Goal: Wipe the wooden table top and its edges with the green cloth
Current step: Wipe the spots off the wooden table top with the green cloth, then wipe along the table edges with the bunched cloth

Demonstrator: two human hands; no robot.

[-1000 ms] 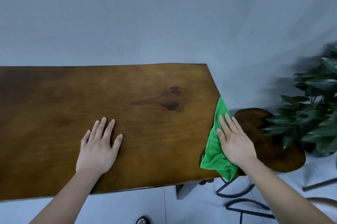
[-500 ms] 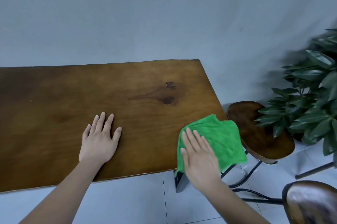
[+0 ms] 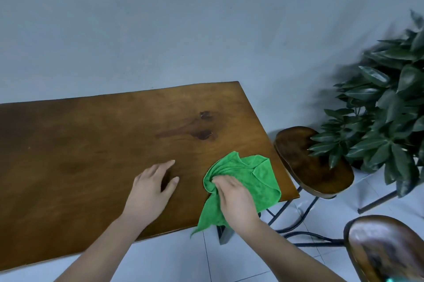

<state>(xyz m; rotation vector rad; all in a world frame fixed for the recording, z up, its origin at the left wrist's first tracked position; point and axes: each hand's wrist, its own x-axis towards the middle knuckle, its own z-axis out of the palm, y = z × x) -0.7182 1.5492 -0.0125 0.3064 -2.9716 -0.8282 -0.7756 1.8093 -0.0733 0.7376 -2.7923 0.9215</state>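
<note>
The cloth point(image 3: 250, 180) lay on the near right corner of the table point(image 3: 91, 144). One pointed end hung down over the near edge. The right hand point(image 3: 236, 201) sat on top of the cloth. Its fingers were curled and had pinched the cloth into a bunch at its left side. Folds ran out from that bunch toward the right edge of the table.

The left hand point(image 3: 151, 187) rested on the bare wood, just beside the cloth on its left. Its fingers were a little bent and close together, with the thumb held apart. It held nothing.

The table stretched long from left to right. Almost all of the bare top lay to the left of the cloth. The right edge and the near edge were both very close to it. So the right hand was the one to wipe with, and a long push to the left looked like the way to cover the top.

A stool point(image 3: 314, 167) stood just past the right edge, near a plant point(image 3: 385, 109).
</note>
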